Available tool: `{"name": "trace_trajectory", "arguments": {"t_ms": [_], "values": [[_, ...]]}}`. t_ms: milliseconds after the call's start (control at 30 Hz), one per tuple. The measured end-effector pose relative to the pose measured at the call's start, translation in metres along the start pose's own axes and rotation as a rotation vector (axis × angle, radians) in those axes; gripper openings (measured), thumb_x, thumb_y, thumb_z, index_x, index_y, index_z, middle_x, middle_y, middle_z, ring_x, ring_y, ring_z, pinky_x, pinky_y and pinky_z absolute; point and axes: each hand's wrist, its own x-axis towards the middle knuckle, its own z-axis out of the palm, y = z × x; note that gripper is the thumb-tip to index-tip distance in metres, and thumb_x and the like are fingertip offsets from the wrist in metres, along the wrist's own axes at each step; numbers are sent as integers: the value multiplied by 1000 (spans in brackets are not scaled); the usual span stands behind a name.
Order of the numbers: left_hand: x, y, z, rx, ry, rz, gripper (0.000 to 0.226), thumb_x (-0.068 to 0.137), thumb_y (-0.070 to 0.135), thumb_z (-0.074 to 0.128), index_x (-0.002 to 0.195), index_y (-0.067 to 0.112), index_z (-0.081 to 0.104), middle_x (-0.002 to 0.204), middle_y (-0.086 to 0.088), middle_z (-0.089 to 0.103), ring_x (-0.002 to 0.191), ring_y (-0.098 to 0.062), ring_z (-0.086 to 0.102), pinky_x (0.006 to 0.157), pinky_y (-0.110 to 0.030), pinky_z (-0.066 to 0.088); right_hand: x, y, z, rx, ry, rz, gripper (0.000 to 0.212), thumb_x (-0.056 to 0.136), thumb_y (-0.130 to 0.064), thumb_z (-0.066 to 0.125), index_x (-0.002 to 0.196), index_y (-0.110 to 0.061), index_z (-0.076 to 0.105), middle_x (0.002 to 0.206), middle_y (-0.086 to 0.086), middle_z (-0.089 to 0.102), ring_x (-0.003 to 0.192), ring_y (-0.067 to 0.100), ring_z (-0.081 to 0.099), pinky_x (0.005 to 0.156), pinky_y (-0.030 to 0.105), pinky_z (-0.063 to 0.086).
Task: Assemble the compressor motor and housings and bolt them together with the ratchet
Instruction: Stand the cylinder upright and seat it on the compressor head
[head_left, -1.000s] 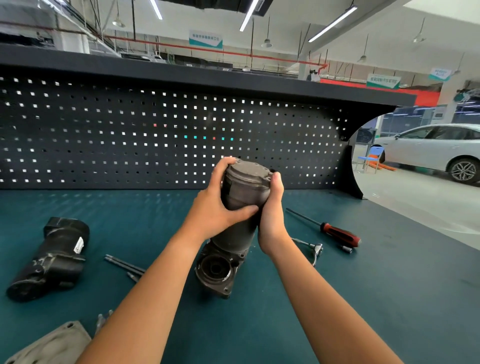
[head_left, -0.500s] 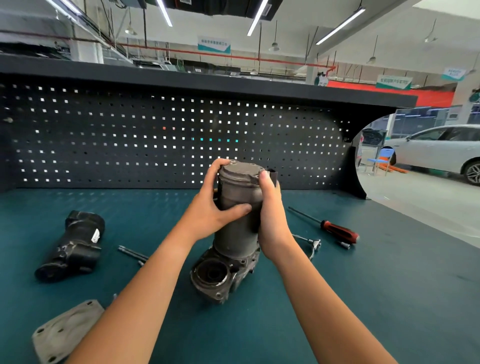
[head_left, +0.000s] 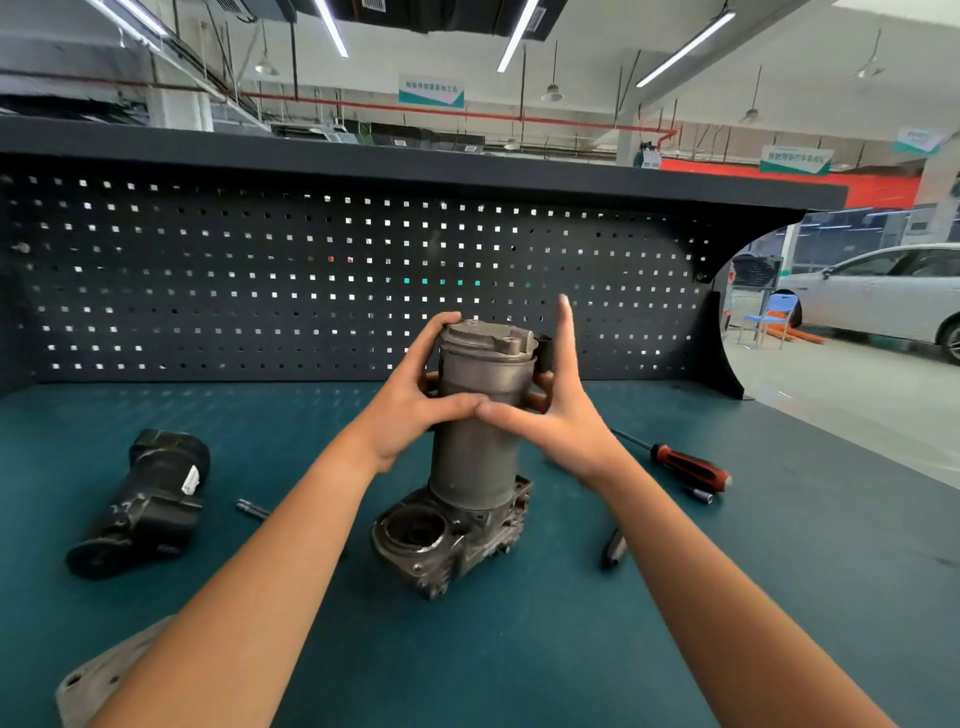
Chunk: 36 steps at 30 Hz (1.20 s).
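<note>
The grey motor cylinder (head_left: 480, 441) stands upright in the middle of the teal workbench (head_left: 519, 665), seated in a grey base housing (head_left: 447, 540) whose open round bore faces near and left. The left hand (head_left: 410, 410) grips the upper part of the cylinder. Its fingers curl over the left edge of the capped top and its thumb lies across the front. The right hand (head_left: 561, 421) holds the cylinder from the right, with the thumb laid across the front so that its tip meets the left thumb. The lower fingers reach round behind, and the index finger points straight up, clear of the metal.

On the left of the bench a black housing (head_left: 145, 499) lies on its side, well apart from the cylinder, with a long bolt (head_left: 253, 508) just right of it. A flat grey cover plate (head_left: 98, 675) sits at the near left edge, partly behind the left forearm. On the right lies a red-handled screwdriver (head_left: 685, 465) with a small socket (head_left: 701, 494) just beside its handle. Nearer, the ratchet (head_left: 614, 548) shows only in part from behind the right forearm. A dark pegboard (head_left: 311, 280) backs the bench, and a white car (head_left: 883, 296) stands far to the right.
</note>
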Motion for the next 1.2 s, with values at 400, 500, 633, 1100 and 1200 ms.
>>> {"name": "trace_trajectory", "arguments": {"t_ms": [400, 500, 633, 1100, 1200], "values": [[1, 2, -11, -27, -87, -93, 78, 64, 15, 72, 123, 53, 39, 120, 9, 58, 111, -9, 57, 82, -26, 52, -6, 5, 21, -272, 80, -124, 104, 52, -50, 80, 119, -72, 3, 123, -38, 46, 107, -7, 55, 90, 23, 47], [-9, 4, -15, 9, -91, -82, 84, 68, 6, 77, 123, 56, 39, 120, 11, 58, 114, -8, 56, 85, -26, 51, -12, 4, 27, -293, 100, -170, 103, 54, -45, 83, 125, -64, 11, 130, -24, 49, 109, -1, 56, 89, 25, 48], [-21, 11, -17, -6, -82, -133, 72, 74, 12, 58, 123, 59, 36, 115, 21, 63, 110, -7, 58, 85, -32, 53, -16, 0, 32, -356, 108, -177, 107, 56, -40, 86, 131, -53, 11, 134, -17, 48, 111, 6, 55, 87, 26, 47], [-4, 34, 20, 65, 255, -325, 29, 87, 47, 50, 105, 31, 66, 100, 10, 71, 99, -13, 62, 88, -44, 46, -21, -6, 27, -303, -6, -129, 106, 66, -44, 78, 130, -67, -3, 140, -13, 44, 122, 11, 50, 100, 39, 45], [-2, 35, 21, 76, 252, -322, 27, 88, 46, 47, 101, 31, 66, 101, 7, 70, 97, -14, 61, 80, -38, 45, -19, -5, 17, -143, -56, -60, 92, 72, -52, 61, 116, -78, -15, 141, -10, 45, 127, 12, 47, 107, 38, 38]]}}
